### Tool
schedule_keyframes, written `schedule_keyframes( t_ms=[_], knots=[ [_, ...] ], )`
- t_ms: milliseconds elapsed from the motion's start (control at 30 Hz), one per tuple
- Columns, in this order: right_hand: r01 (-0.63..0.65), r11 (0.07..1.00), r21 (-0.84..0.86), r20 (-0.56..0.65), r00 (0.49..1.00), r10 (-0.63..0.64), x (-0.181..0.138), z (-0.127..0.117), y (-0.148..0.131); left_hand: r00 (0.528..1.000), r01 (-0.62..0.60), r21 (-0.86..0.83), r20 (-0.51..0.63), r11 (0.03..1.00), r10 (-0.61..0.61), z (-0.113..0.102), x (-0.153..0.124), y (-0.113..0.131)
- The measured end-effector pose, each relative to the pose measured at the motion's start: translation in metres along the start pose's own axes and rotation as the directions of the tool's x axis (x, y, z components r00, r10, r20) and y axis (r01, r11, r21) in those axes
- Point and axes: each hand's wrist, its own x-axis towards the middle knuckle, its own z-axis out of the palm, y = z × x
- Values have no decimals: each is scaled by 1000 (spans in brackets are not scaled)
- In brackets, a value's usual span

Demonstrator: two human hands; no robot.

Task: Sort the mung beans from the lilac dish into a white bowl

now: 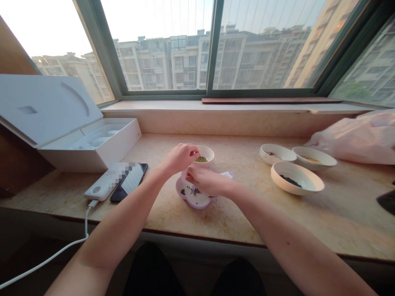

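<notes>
Seeds (201, 159) are held in a white bowl (209, 153) just past the left hand's curled fingertips (any pinch is hidden). Pressed-together fingers of the right hand (205, 181) lie over a lilac dish (191, 206), whose loose grains could be scattered if knocked. The left hand (180, 158) is beside the bowl.

**Five dishes (296, 177), two hands (180, 158)**

Three white bowls (314, 158), one small white bowl (206, 154), one lilac flower-shaped dish (193, 200). Also one smartphone (131, 183), one power bank (101, 183), one open white box (69, 123), one plastic bag (354, 139), one white cable (86, 222).
</notes>
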Motion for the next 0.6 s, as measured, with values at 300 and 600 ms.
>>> schedule_keyframes(
  t_ms=[300, 600],
  knots=[
    [42, 842, 538, -92, 996, 9, -1, -23, 21, 999, 12, 77, 47, 997, -15, -8, -14, -1],
    [146, 499, 854, -153, 988, -28, -8, -40, 17, 931, -93, 105, 362, 990, 49, -16, -25, 12]
  ],
)
